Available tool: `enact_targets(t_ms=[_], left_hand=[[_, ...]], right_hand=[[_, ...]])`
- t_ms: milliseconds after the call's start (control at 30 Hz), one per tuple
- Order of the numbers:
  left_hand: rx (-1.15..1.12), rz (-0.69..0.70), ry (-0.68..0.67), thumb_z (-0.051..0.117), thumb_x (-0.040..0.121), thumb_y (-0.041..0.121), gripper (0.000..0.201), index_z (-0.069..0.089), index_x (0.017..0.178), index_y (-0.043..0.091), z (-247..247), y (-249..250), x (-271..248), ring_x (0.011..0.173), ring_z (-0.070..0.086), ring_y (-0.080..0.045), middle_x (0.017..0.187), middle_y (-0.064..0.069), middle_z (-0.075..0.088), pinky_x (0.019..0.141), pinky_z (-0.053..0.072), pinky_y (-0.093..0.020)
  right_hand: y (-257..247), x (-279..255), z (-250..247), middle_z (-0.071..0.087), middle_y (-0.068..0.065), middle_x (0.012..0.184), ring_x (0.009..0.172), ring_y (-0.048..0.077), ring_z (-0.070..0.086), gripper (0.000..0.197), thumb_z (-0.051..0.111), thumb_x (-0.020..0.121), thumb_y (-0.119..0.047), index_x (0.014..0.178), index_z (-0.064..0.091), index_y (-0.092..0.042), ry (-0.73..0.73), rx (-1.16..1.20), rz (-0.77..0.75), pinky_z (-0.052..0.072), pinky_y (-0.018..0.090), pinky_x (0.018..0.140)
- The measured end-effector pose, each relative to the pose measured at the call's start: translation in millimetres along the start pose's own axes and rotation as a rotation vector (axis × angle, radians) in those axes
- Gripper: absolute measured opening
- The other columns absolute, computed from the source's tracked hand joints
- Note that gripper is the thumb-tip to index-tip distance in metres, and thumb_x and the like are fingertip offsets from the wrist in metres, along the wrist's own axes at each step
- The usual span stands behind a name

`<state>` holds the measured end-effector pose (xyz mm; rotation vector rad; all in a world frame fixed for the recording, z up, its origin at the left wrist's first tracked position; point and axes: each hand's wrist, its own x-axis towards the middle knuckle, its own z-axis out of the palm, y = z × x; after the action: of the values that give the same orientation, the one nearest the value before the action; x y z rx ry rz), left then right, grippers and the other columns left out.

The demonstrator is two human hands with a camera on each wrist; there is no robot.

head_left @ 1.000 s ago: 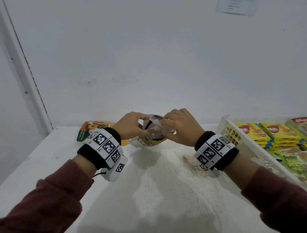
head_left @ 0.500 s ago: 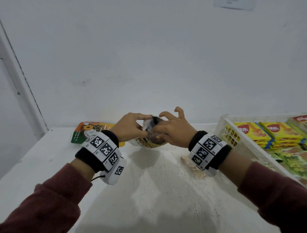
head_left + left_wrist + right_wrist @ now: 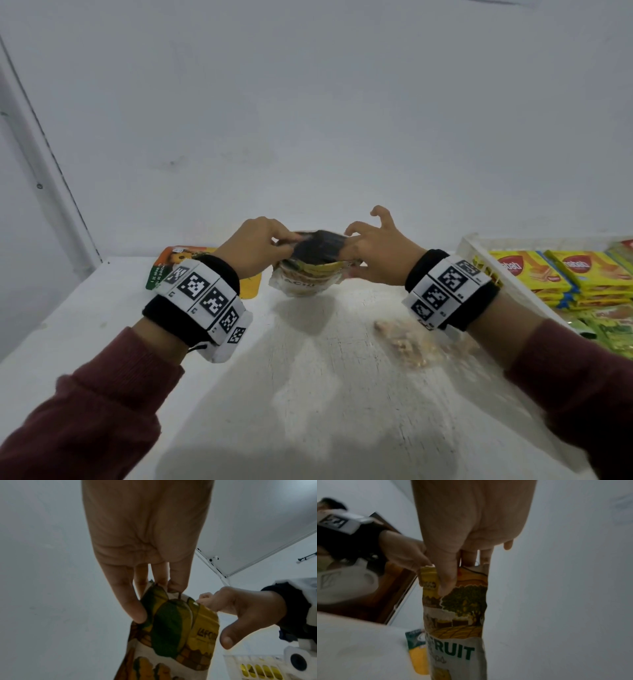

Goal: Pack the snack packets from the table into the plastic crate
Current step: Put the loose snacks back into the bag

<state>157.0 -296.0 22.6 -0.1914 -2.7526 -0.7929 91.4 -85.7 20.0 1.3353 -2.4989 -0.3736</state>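
Both hands hold one snack pouch [image 3: 310, 274] by its top edge above the white table [image 3: 308, 394]. The left hand [image 3: 255, 251] pinches the left end of the top, thumb on the near face and fingers behind, as the left wrist view shows. The right hand [image 3: 375, 255] pinches the right end between thumb and the first fingers; its outer fingers are lifted clear and loosely curled. The two-point hold at the top edge appears intended to pull the pouch mouth flat and square the pouch before transfer, since a soft, bulging pouch would otherwise sag or fold; this is a judgement, not an observed result. The pouch hangs below both hands, its printed front toward the person, and its lower end is at or just above the table surface; contact cannot be confirmed. It lies between the two hands, well left of the plastic crate [image 3: 479, 253], which stands at the right edge of the table and already holds rows of yellow packets [image 3: 534, 274] and green packets [image 3: 616, 332]. A second packet [image 3: 171, 270], orange and green, lies flat on the table behind the left wrist. A pale, blurred object [image 3: 407, 346] lies on the table below the right wrist; its identity cannot be determined.
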Motion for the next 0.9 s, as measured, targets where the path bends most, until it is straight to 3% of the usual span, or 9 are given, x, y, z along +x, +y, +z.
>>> enact_targets(t_ms=[133,233,300,433,533,733,800,867,900], left_hand=[[-0.002,-0.021,0.006,0.059,0.087,0.009,0.037,0.06,0.123,0.016,2,2,0,0.086,0.05,-0.012,0.109,-0.006,0.062,0.065,0.035,-0.013],[0.0,-0.037,0.009,0.06,0.086,0.008,0.04,0.059,0.125,0.013,1,6,1,0.088,0.052,-0.014,0.114,-0.008,0.061,0.067,0.038,-0.017],[0.003,-0.053,0.016,0.06,0.086,0.009,0.039,0.059,0.124,0.014,2,9,-1,0.086,0.052,-0.014,0.115,-0.007,0.061,0.062,0.036,-0.017],[0.025,-0.062,0.02,0.059,0.085,0.007,0.04,0.06,0.124,0.015,5,12,-3,0.088,0.051,-0.013,0.116,-0.007,0.061,0.068,0.035,-0.019],[0.036,-0.079,0.023,0.06,0.085,0.007,0.041,0.059,0.125,0.015,6,13,-5,0.089,0.05,-0.012,0.119,-0.006,0.06,0.074,0.034,-0.019],[0.005,-0.096,0.013,0.06,0.083,0.003,0.044,0.057,0.126,0.014,6,17,-10,0.088,0.054,-0.016,0.12,-0.007,0.059,0.07,0.047,-0.031],[0.021,-0.098,0.01,0.059,0.084,0.004,0.045,0.057,0.127,0.015,8,17,-11,0.091,0.052,-0.013,0.121,-0.006,0.058,0.071,0.044,-0.024],[0.029,-0.095,0.01,0.059,0.084,0.005,0.044,0.057,0.127,0.015,9,17,-12,0.093,0.051,-0.011,0.122,-0.006,0.058,0.078,0.041,-0.02],[0.029,-0.095,0.01,0.059,0.084,0.005,0.044,0.057,0.127,0.016,9,18,-13,0.093,0.05,-0.01,0.122,-0.006,0.058,0.08,0.041,-0.02]], right_hand=[[12,-7,5,0.063,-0.013,0.116,0.115,0.007,0.048,0.027,0.068,0.078,-0.025,0.105,0.066,-0.029,0.389,0.431,-0.015,0.008,0.031,0.093],[23,-17,-1,0.058,-0.015,0.111,0.106,0.004,0.05,0.022,0.06,0.074,-0.019,0.093,0.061,-0.03,0.549,0.644,0.122,0.012,0.026,0.087],[33,-17,-1,0.057,-0.014,0.102,0.098,0.008,0.054,0.02,0.055,0.076,-0.012,0.088,0.056,-0.029,0.44,0.697,0.272,0.016,0.03,0.093],[49,-10,47,0.064,0.007,0.115,0.105,0.023,0.059,0.027,0.052,0.086,-0.003,0.109,0.064,-0.013,-0.314,0.609,0.401,0.04,0.037,0.102],[43,-10,90,0.053,0.008,0.132,0.122,0.024,0.051,0.041,0.055,0.09,-0.011,0.13,0.052,-0.014,-0.626,0.541,0.402,0.04,0.029,0.1],[41,0,118,0.047,0.01,0.133,0.122,0.024,0.046,0.047,0.052,0.093,-0.016,0.138,0.041,-0.01,-0.687,0.429,0.296,0.035,0.027,0.1],[41,5,123,0.05,0.008,0.105,0.094,0.02,0.051,0.04,0.052,0.091,-0.009,0.13,0.049,0.0,-0.672,0.411,0.292,0.044,0.026,0.08],[41,6,127,0.045,0.002,0.084,0.07,0.015,0.042,0.031,0.052,0.088,-0.004,0.116,0.057,0.008,-0.67,0.395,0.278,0.035,0.023,0.056],[41,7,128,0.042,0.001,0.078,0.069,0.014,0.039,0.022,0.053,0.087,-0.005,0.105,0.061,0.007,-0.672,0.374,0.283,0.031,0.025,0.056]])
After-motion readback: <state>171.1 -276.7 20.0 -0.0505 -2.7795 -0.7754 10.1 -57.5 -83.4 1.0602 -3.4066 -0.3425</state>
